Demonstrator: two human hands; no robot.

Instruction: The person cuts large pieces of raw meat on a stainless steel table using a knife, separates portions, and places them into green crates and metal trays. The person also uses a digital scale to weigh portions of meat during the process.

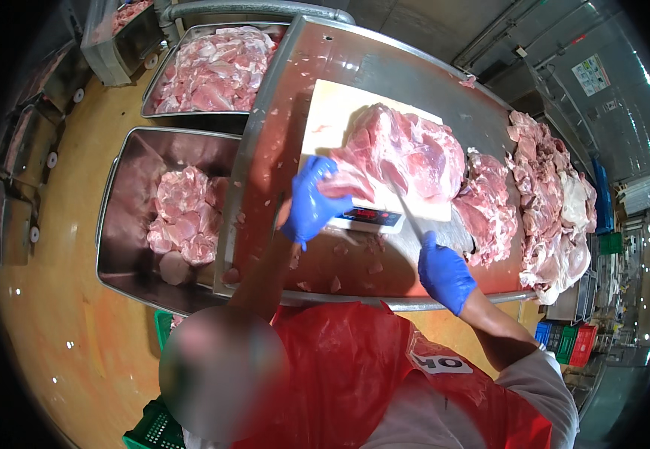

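A large piece of raw pink meat lies on a white board. In a blue glove, my left hand grips the meat's left end, with the thumb stretched toward a scale with a lit red display at the board's near edge. My right hand, gloved in blue too, is closed round the handle of a knife. The blade points up and left, its tip at the near side of the meat. Most of the handle is hidden in the glove.
The steel table carries more raw meat right of the board and a long heap at its right end. On the left stand a deep steel bin and a fuller meat tub. Scraps dot the tabletop.
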